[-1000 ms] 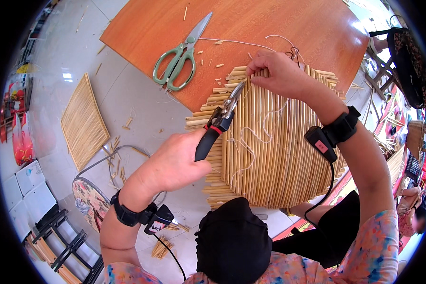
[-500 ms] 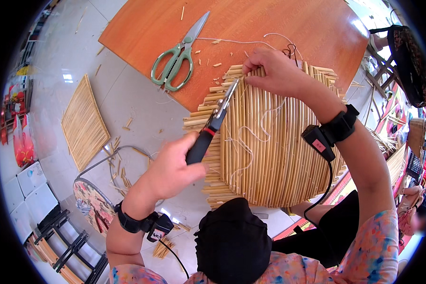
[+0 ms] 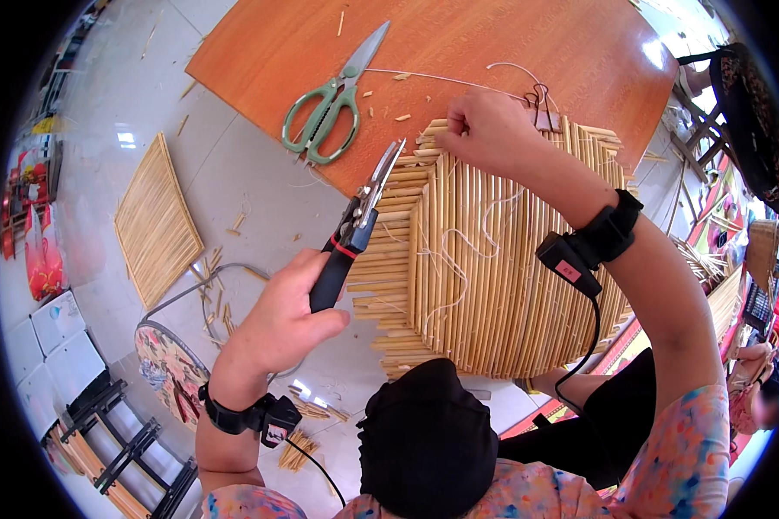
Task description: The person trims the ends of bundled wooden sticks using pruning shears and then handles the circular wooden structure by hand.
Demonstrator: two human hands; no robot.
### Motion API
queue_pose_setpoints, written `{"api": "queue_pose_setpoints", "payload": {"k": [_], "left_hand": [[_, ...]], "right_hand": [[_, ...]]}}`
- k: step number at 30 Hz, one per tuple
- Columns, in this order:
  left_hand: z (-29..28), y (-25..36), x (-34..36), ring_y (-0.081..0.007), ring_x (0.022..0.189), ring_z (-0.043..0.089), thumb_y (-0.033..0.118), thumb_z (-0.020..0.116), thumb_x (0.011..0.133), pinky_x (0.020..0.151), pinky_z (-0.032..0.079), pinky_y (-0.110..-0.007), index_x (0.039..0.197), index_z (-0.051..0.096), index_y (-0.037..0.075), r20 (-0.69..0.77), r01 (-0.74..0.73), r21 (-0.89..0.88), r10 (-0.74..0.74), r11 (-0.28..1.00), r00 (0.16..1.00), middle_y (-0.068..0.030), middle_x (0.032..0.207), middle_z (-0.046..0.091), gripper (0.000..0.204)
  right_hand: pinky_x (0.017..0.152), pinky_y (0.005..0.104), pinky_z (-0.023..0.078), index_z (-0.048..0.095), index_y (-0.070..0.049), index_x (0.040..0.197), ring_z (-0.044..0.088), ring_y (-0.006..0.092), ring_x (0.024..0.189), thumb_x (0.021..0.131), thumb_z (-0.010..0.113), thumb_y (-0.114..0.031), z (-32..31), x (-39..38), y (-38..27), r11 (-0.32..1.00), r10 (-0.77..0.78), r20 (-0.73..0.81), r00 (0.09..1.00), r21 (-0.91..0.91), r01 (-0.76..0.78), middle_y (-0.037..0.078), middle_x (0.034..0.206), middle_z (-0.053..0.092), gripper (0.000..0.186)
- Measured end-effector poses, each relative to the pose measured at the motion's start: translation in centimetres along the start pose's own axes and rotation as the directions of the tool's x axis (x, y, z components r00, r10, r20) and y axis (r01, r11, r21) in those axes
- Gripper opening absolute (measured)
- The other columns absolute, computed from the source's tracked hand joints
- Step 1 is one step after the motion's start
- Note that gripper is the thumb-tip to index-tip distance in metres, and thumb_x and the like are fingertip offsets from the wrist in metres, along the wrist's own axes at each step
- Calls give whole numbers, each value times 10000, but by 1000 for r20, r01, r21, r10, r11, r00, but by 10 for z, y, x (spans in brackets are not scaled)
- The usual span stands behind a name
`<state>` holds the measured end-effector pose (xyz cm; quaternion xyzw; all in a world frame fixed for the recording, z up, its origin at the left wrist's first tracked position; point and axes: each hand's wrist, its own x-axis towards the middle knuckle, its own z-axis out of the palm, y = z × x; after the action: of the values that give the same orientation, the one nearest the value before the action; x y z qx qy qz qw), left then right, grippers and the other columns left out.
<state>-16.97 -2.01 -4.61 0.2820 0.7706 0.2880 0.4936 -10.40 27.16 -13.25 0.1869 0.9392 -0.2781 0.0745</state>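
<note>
My left hand [image 3: 277, 316] is wrapped round the black handles of a pair of pruning shears [image 3: 348, 240]. Their metal blades are slightly parted and point up beside the left edge of a mat of straw-coloured stalks [image 3: 502, 268]. White thread [image 3: 459, 272] trails loosely across the mat. Over its top left corner, my right hand [image 3: 485, 128] has its fingers curled together; whatever they pinch, if anything, is hidden. On the wooden table [image 3: 528, 43], green-handled scissors [image 3: 327, 112] lie half open. A dark binder clip [image 3: 541, 108] is at the mat's top edge.
A diamond-shaped stalk panel [image 3: 157, 221] stands to the left over the tiled floor. Cut stalk pieces [image 3: 299, 451] are scattered below. A floral round stool seat [image 3: 171, 363] is at lower left, folded black-framed furniture [image 3: 134, 458] beyond it. A black bag [image 3: 749, 130] hangs at far right.
My left hand has drawn the pruning shears left and down, off the mat's upper left corner, and the blades have opened. My right hand has curled its fingers and shifted slightly.
</note>
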Motion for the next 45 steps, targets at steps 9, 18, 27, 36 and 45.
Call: {"api": "queue_pose_setpoints", "payload": {"k": [9,18,27,36,45], "left_hand": [[2,8,3,-383,753,506,130,627,670,665,414,-420,936,541,-14,58,-100,193,90,976,994,-191,815,473,314],[-11,39,8,-433,788,554,138,599,705,699,459,-475,1046,579,23,129,-91,536,25,839,991,-220,838,522,360],[-34,49,34,-389,736,538,134,555,704,677,440,-463,961,531,11,331,-67,475,-107,877,938,-197,842,538,286],[-44,41,31,-379,836,516,127,550,691,724,427,-462,955,509,15,368,-191,491,-3,850,930,-194,797,521,291],[-41,35,43,-395,784,527,109,548,666,697,430,-470,927,500,-3,403,-252,448,57,858,913,-203,764,542,288]], "right_hand": [[702,456,480,629,-70,716,622,314,823,741,645,-287,7,-4,11,987,-158,-124,980,-29,156,114,765,634,219],[720,451,463,610,-64,704,609,314,836,733,651,-302,5,-8,11,985,-165,-118,979,30,169,112,790,625,244],[711,444,462,606,-64,702,602,314,840,724,652,-295,5,-9,14,975,-213,-146,966,30,220,116,790,614,236],[695,397,451,588,-44,741,567,285,782,751,704,-240,4,-10,13,977,-208,-108,972,27,212,100,777,550,229],[725,440,483,622,-49,709,616,321,836,727,643,-302,0,-8,17,978,-195,-57,979,59,199,134,789,636,255]]}}
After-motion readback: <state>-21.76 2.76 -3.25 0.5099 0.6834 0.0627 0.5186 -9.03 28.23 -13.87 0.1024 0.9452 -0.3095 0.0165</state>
